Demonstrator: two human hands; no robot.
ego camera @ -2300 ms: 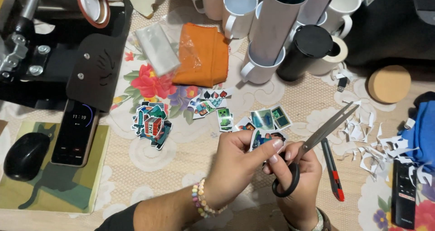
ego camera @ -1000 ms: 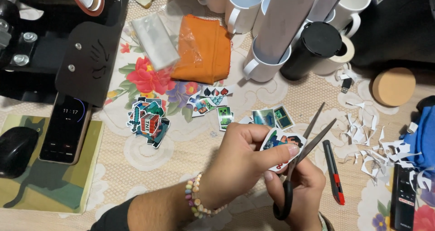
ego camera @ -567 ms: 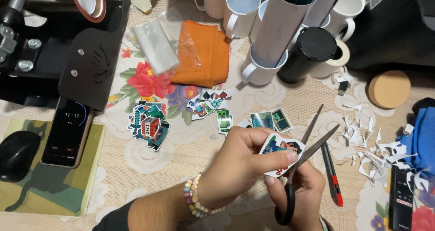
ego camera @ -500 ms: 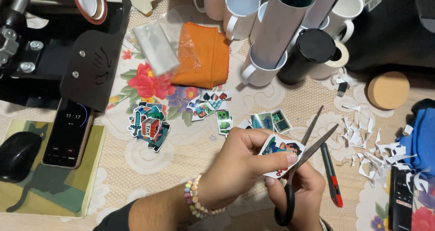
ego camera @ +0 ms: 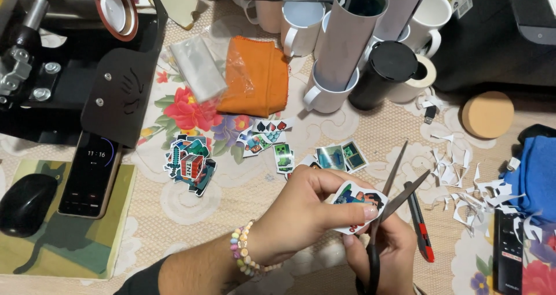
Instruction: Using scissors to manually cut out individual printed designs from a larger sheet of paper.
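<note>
A printed sticker [ego camera: 358, 202] is pinched in the left hand [ego camera: 301, 214] and trimmed by scissors [ego camera: 389, 208] gripped in the right hand [ego camera: 385, 254], while finished cut-outs [ego camera: 190, 163] lie left of the hands and paper scraps [ego camera: 463, 185] right, on the counter [ego camera: 243, 196].

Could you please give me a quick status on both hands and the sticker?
Left hand pinching printed sticker. Right hand on open scissors, blades at sticker's edge. Nothing in the way.
</note>
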